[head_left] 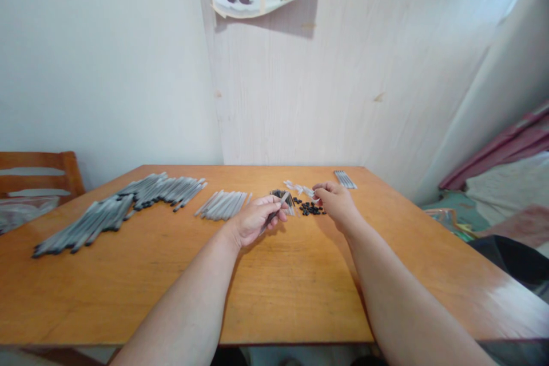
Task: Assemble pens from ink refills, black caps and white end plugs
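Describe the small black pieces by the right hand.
The small black pieces lie loose on the wooden table, in a scattered cluster beside the right hand. They are short and stubby, perhaps plastic. Several seem to touch one another; finer detail is too small to tell.

Two hands point(256, 221), one table point(295, 286), one chair point(72, 174).

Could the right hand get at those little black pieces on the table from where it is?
Probably yes: the right hand hovers just above and beside the small black pieces, and nothing appears to cover their near side. The left hand is off to their left.
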The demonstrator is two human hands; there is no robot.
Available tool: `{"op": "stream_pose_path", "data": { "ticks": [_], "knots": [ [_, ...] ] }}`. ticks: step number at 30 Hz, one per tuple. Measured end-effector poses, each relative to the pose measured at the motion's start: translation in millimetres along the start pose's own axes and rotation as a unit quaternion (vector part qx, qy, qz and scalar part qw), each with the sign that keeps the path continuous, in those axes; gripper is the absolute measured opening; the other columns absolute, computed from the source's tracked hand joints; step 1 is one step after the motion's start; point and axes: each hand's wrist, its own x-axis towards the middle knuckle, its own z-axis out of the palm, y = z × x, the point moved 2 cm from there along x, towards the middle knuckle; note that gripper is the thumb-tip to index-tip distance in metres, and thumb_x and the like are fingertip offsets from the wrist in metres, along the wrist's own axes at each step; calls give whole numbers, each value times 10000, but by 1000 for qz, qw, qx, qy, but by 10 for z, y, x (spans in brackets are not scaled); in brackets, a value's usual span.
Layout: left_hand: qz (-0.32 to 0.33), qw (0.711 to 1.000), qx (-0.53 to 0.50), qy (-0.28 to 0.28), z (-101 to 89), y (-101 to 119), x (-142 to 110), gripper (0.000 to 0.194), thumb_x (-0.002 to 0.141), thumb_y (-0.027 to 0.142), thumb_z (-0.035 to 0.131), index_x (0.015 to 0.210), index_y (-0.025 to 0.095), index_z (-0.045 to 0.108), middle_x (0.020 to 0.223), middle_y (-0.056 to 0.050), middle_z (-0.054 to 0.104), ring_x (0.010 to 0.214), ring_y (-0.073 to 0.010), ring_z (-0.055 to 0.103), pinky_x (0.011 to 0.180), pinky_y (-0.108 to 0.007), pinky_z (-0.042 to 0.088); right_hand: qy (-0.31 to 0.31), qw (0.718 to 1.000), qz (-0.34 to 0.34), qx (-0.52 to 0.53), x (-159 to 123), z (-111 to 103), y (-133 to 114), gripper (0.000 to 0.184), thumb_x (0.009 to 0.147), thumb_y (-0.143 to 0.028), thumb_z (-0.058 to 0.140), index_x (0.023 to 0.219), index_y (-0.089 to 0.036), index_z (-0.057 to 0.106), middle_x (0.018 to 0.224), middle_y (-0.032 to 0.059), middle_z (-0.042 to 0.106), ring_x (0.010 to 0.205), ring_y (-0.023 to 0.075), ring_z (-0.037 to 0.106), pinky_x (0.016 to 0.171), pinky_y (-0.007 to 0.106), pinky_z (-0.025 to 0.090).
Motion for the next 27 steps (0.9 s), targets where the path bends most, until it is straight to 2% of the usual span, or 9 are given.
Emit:
{"op": "stream_pose_path", "data": {
  "ticks": [3,6,9,13,19,27],
  "knots": [
    [0,1000,-1,3,-3,11,-5,197,853,293,575,960,133,616,746,-42,648,536,-70,488,497,-192,295,-20,991,-31,-131,95,-53,131,204,672,-218,515,745,-157,696,647,15,634,615,146,558,547,237,369],
    [2,1000,-6,4,-4,23,-12,192,838,284,592,955,134,615,741,-40,650,527,-67,483,505,-194,302,-74,966,-70,-237,138,-26,228,182,670,-188,530,700,-167,708,657,11,641,657,148,568,571,233,358],
    [3,1000,-10,5,-3,32,-19,183,833,265,589,956,132,614,735,-37,651,523,-63,474,508,-191,305,-131,942,-79,-299,116,43,266,171,658,-158,549,683,-172,718,655,3,646,656,141,567,565,227,341],
    [-1,1000,-5,10,-4,35,-17,176,838,262,581,952,132,610,735,-36,651,524,-63,471,501,-190,300,-159,914,-70,-367,58,105,244,168,644,-124,554,665,-172,714,628,2,631,640,134,550,542,226,311],
    [-1,1000,5,11,-8,28,-8,172,833,268,584,944,139,611,735,-33,646,528,-66,473,489,-190,293,-187,884,-77,-421,65,128,257,180,648,-117,551,664,-178,719,622,11,633,632,139,545,544,233,305],
    [-1,1000,4,6,-19,-2,11,200,843,304,586,952,139,609,744,-42,647,539,-72,480,489,-192,289,-195,897,-80,-390,42,130,308,81,621,-131,622,568,-184,654,562,17,610,592,151,533,535,242,305]
  ]
}}
